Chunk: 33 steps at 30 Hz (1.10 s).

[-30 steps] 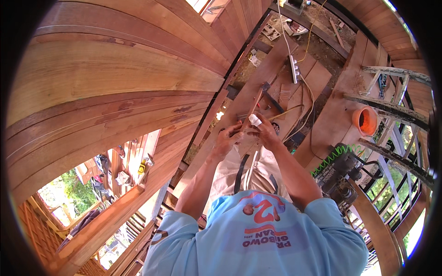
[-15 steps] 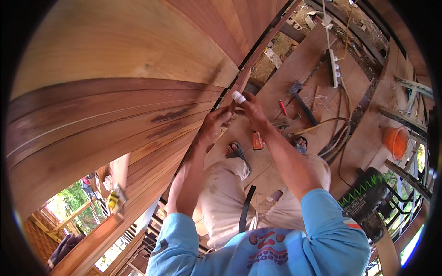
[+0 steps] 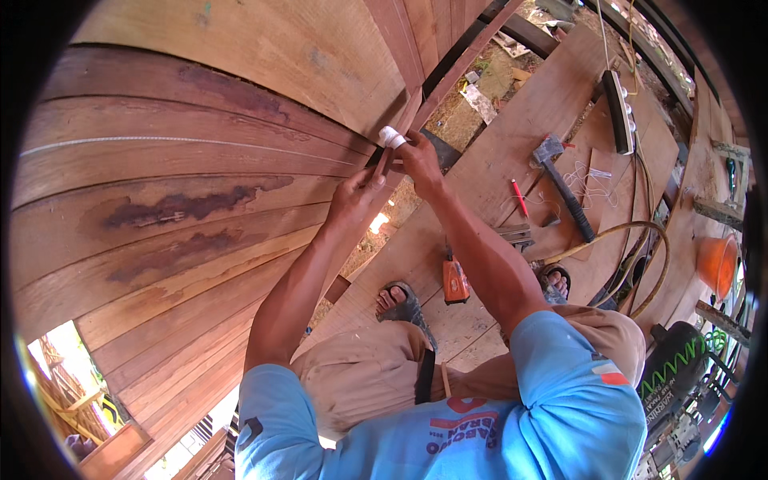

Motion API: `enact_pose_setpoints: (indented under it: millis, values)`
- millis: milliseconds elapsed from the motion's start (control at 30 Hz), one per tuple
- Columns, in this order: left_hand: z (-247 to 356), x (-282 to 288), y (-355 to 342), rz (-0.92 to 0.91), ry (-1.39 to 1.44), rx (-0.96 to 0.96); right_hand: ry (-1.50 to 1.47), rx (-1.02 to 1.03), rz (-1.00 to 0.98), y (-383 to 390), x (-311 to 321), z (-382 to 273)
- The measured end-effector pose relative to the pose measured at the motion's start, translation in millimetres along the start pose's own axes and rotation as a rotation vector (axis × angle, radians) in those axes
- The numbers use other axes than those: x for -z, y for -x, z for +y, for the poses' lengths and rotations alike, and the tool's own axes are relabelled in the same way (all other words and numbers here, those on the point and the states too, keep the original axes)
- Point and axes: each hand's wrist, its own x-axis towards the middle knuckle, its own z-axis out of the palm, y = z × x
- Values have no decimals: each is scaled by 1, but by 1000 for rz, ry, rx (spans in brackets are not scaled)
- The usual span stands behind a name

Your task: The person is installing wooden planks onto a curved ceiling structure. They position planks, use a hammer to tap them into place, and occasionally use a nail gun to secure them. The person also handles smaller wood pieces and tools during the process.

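Observation:
Both hands meet at the edge of a wall of brown wooden planks (image 3: 208, 164). My left hand (image 3: 358, 194) is closed, its fingertips pinching the lower end of a narrow wooden strip (image 3: 410, 110). Just above and to the right of it, my right hand (image 3: 420, 166) grips the same strip, with a white wrap (image 3: 391, 137) around one of its fingers. The strip stands against the wall's edge, and its lower part is partly hidden by my fingers. A pale string (image 3: 192, 141) runs across the planks to the left.
On the board floor (image 3: 512, 136) lie a hammer (image 3: 566, 187), a red pen (image 3: 519, 198) and an orange tool (image 3: 455, 282). A power strip (image 3: 618, 114), looped hose (image 3: 666, 240) and orange bowl-shaped object (image 3: 717, 266) are at right. Gaps between boards show rubble below.
My view has shifted, so the floor tools sit farther right and my knees are more bent. Both hands stay on the strip, slightly farther left and higher in the picture.

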Motion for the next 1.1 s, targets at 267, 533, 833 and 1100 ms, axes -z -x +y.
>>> enact_pose_setpoints:
  millis: [267,533,833,1100]
  values:
    - [-53,16,32,98,17,135,46,-63,41,-24,-6,8]
    - [-58,14,29,67,-113,197,-59,17,36,-40,-9,22]
    - [-67,19,1,232,-142,38,-159,69,32,-42,-12,21]
    - [-41,6,-31,353,-218,-120,-95,138,7,-62,-4,37]
